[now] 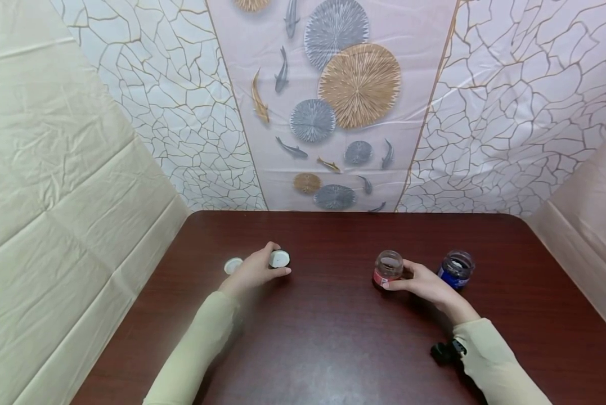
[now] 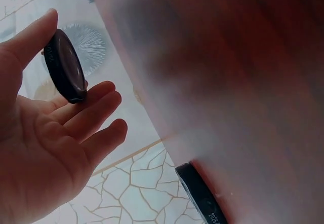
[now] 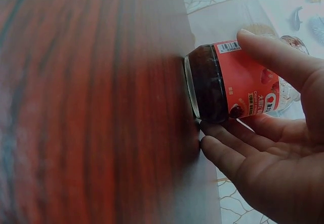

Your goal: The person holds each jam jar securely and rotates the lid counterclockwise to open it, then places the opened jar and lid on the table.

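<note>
My left hand (image 1: 254, 271) pinches a dark-rimmed jar lid (image 1: 279, 259) between thumb and fingers, its pale inner side facing up. In the left wrist view that lid (image 2: 65, 67) appears raised off the table. Just left of this hand lies a second lid (image 1: 233, 265), also pale side up. On the right, my right hand (image 1: 426, 285) holds an open glass jar (image 1: 387, 267) with a red label and dark contents. The jar (image 3: 243, 82) is upright, thumb on one side and fingers on the other; whether its base touches the table, I cannot tell.
A second open jar (image 1: 456, 270) with a blue label stands right of the right hand. The dark red-brown table (image 1: 328, 332) lies beneath everything. A patterned cloth wall (image 1: 292, 163) rises behind the far edge. A small black device (image 1: 447, 352) sits at the right wrist.
</note>
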Available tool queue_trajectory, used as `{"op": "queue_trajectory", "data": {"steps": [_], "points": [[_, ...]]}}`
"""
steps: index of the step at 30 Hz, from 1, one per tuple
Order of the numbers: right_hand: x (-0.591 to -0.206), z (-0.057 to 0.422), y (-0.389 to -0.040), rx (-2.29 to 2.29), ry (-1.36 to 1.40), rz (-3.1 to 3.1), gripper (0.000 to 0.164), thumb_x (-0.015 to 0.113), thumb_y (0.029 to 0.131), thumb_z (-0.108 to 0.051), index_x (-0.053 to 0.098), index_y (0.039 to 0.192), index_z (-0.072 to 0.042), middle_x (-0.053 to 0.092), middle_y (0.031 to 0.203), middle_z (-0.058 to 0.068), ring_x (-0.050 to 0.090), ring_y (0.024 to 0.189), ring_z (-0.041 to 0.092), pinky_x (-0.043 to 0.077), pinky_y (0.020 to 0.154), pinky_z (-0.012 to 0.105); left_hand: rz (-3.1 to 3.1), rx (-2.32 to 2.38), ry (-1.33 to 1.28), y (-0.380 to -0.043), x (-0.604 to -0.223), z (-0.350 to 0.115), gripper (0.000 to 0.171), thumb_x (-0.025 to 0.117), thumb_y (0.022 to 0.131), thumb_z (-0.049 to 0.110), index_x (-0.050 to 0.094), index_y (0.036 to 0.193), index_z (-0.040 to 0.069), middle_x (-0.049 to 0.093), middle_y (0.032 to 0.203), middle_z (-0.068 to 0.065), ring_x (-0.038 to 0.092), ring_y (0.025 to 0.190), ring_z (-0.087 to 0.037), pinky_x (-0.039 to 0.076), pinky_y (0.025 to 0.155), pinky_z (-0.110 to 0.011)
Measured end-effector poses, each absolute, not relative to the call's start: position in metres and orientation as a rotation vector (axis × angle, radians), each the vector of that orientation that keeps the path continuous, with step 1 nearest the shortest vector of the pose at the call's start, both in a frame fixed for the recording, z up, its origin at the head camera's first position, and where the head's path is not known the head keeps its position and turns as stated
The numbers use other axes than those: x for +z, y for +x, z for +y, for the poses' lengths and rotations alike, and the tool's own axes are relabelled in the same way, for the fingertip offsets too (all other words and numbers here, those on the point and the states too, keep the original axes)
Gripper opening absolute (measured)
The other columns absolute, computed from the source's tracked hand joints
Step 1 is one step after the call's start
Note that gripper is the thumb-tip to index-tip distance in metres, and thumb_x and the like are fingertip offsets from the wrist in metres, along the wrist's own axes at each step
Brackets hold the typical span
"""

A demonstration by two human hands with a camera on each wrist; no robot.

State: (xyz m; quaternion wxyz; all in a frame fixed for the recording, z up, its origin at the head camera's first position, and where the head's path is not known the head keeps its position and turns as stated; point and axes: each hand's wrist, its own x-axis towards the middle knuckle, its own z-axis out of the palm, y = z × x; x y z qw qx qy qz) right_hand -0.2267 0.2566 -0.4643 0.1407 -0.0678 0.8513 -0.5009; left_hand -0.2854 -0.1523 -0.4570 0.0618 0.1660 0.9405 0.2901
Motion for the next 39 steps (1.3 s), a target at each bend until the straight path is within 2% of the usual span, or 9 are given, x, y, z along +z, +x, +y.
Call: {"op": "queue_trajectory", "data": {"steps": [22, 33, 39], "points": [[-0.4641, 0.2564, -0.2266, -1.437, -0.194, 2.469, 0.084, 0.079, 0.089, -0.034, 0.037, 0.151, 0.004, 0.052, 0.142, 0.024, 0.046, 0.134, 0.039, 0.04, 0.107, 0.053, 2.792, 0.8, 0.584, -0.29, -0.4587, -0.1504, 0.057, 0.076, 0.091, 0.036, 0.046, 0.132, 0.008, 0.062, 0.103, -0.006, 0.06, 0.094, -0.02, 0.05, 0.088, -0.039], [-0.4632, 0.256, -0.226, -1.437, -0.2, 2.468, 0.084, 0.079, 0.089, -0.034, 0.037, 0.15, 0.005, 0.053, 0.142, 0.025, 0.046, 0.134, 0.04, 0.04, 0.107, 0.053, 2.742, 0.772, 0.574, -0.2918, -0.4614, -0.1519, 0.059, 0.073, 0.094, 0.036, 0.043, 0.137, 0.008, 0.061, 0.114, -0.009, 0.06, 0.106, -0.021, 0.048, 0.095, -0.041], [-0.4623, 0.256, -0.2255, -1.44, -0.209, 2.468, 0.085, 0.078, 0.089, -0.034, 0.036, 0.151, 0.005, 0.052, 0.143, 0.025, 0.045, 0.135, 0.04, 0.04, 0.107, 0.053, 2.724, 0.77, 0.586, -0.2933, -0.4613, -0.1525, 0.059, 0.072, 0.095, 0.035, 0.042, 0.137, 0.007, 0.061, 0.114, -0.009, 0.06, 0.106, -0.021, 0.048, 0.095, -0.041]]}}
